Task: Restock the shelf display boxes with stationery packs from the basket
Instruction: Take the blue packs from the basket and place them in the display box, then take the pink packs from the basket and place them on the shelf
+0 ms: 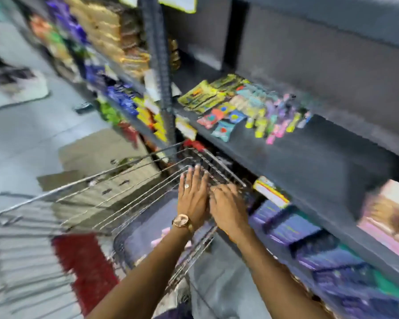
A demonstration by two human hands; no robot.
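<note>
The whole view is motion-blurred. A wire basket (124, 166) sits tilted in front of me, and a dark bag with pink items (148, 229) lies inside it. My left hand (192, 194), with a watch and a ring, lies flat with its fingers stretched over the basket's far end and holds nothing. My right hand (226, 208) is beside it at the basket's right edge with curled fingers; blur hides whether it grips anything. On the dark shelf (309, 157) above lie yellow packs (200, 97), round-patterned packs (224, 120) and a row of pastel pens (276, 116).
A lower shelf to the right holds purple packs (286, 222) and a pink box (389, 215). A metal upright (159, 65) divides this bay from snack shelves on the left. Flattened cardboard (101, 153) and a red mat (85, 261) lie on the floor.
</note>
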